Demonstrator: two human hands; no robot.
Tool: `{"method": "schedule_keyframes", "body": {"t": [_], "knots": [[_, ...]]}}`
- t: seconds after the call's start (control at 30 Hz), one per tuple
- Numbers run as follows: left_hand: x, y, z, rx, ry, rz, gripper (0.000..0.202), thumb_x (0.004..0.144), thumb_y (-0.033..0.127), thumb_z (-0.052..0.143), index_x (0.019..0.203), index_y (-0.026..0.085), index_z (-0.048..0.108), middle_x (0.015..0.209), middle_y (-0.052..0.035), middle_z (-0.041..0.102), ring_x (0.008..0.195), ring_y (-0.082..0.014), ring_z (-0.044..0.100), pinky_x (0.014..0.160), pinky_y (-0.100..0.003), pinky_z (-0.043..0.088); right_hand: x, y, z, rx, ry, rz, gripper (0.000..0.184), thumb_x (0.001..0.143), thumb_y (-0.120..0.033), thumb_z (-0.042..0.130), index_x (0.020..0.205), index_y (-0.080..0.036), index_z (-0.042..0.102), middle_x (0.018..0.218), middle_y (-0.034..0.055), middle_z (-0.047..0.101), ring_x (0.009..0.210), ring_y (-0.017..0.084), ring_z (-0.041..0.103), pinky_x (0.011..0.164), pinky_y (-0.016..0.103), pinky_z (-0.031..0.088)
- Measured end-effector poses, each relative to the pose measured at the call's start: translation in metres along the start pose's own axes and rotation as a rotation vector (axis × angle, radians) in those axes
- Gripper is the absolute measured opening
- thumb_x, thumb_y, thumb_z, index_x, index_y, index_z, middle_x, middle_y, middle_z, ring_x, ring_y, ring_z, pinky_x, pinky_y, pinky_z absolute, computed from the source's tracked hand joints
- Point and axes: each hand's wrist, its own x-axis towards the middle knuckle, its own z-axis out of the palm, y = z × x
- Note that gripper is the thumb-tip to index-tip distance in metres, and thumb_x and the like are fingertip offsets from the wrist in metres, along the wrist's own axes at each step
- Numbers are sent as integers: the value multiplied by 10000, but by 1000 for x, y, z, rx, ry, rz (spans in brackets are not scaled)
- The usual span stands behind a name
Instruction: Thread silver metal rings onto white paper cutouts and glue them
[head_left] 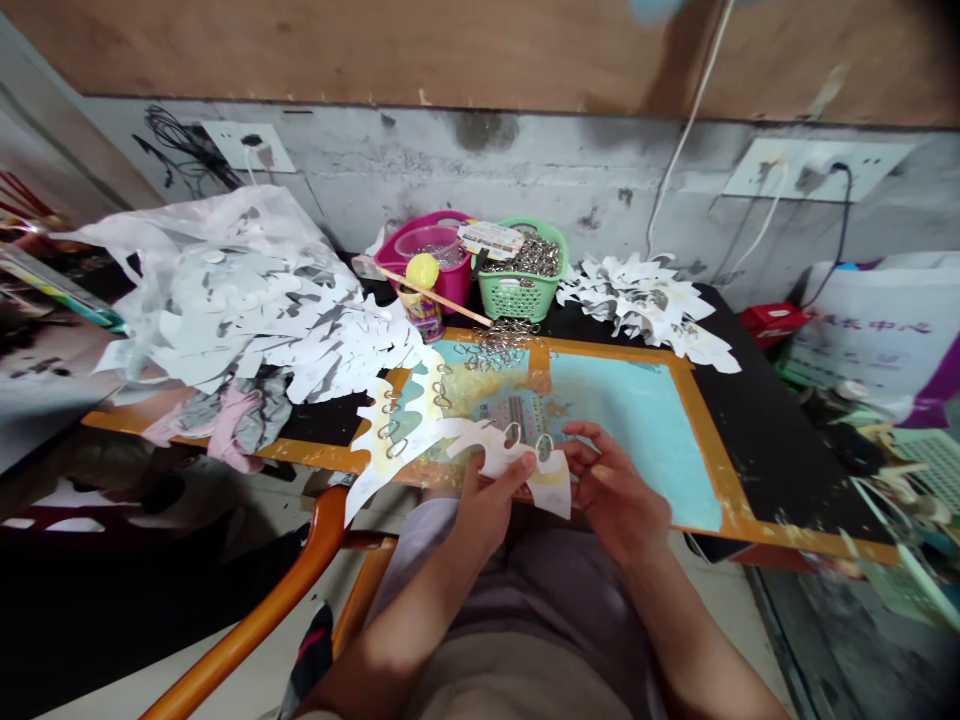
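Note:
My left hand pinches a white cut-out strip between thumb and fingers, just above the table's front edge. Two silvery metal loops stand up from the strip's upper edge. My right hand is at the strip's right end, fingers bent and apart; I see nothing in them, and whether it touches the strip is unclear. To the left lies another white cut-out piece with several metal loops along its edges, overlapping the held strip. A scatter of loose metal loops lies behind my hands.
A green basket full of metal pieces stands at the back beside a magenta basket. In front is a small can with a stick across it. White cut-out piles lie left, more cut-outs right. A wooden chair arm curves at lower left.

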Motion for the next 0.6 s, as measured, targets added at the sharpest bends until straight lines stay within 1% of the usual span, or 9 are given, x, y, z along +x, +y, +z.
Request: {"method": "schedule_keyframes", "body": {"t": [0.1, 0.17, 0.2, 0.27, 0.33, 0.4, 0.47, 0.53, 0.6], "knots": [[1, 0, -1, 32, -37, -27, 437, 511, 309, 928, 807, 164, 641, 680, 14, 688, 606, -141, 649, 573, -246, 532, -1, 4, 2, -141, 38, -72, 385, 755, -228, 786, 1094, -271, 608, 881, -4, 657, 718, 120, 592, 619, 209, 487], [1, -1, -1, 8, -64, -38, 423, 522, 297, 920, 796, 161, 630, 679, 16, 680, 611, -135, 650, 588, -238, 526, -1, 6, 3, -170, 30, -100, 399, 763, -203, 791, 1104, -285, 599, 869, -11, 654, 727, 113, 586, 627, 197, 480], [1, -2, -2, -14, -72, -41, 422, 522, 296, 918, 790, 163, 622, 671, 22, 671, 605, -129, 644, 587, -235, 523, -1, 6, 3, -165, 18, -98, 413, 759, -212, 797, 1112, -290, 597, 865, -13, 649, 727, 115, 583, 625, 198, 478], [3, -5, -4, -29, -89, -51, 432, 526, 311, 916, 800, 167, 615, 670, 28, 658, 600, -126, 633, 585, -234, 520, 0, 4, 1, -138, -26, -45, 440, 746, -287, 806, 1136, -286, 602, 871, -5, 637, 726, 129, 583, 619, 217, 482], [8, -7, -10, 33, -101, -66, 449, 530, 335, 917, 821, 166, 620, 682, 22, 659, 603, -127, 627, 574, -230, 513, 2, 0, -3, -146, -51, 38, 434, 741, -385, 797, 1122, -255, 634, 864, 8, 625, 714, 141, 581, 608, 234, 482], [13, -8, -17, 151, -141, -78, 439, 551, 365, 911, 819, 156, 634, 682, 11, 661, 592, -120, 611, 552, -215, 491, 4, -1, -6, -229, -31, 95, 336, 752, -423, 784, 990, -207, 684, 797, 11, 614, 662, 130, 559, 569, 222, 456], [19, -7, -23, 244, -223, -86, 415, 573, 398, 900, 783, 145, 646, 648, 8, 647, 555, -101, 576, 525, -198, 460, 7, 1, -8, -318, 10, 104, 256, 765, -406, 784, 809, -179, 676, 687, -3, 587, 586, 103, 510, 522, 199, 409], [22, -6, -27, 254, -308, -90, 441, 553, 452, 898, 748, 140, 656, 625, 2, 639, 533, -99, 557, 518, -202, 450, 10, 5, -6, -348, 44, 74, 281, 762, -402, 790, 713, -172, 636, 623, -15, 565, 549, 95, 476, 505, 197, 387], [21, -5, -27, 196, -336, -79, 517, 513, 543, 886, 763, 147, 669, 658, -20, 665, 569, -132, 593, 551, -229, 481, 11, 8, -3, -351, 89, 15, 298, 757, -415, 791, 698, -176, 622, 618, -17, 566, 548, 99, 469, 514, 207, 394]]}}
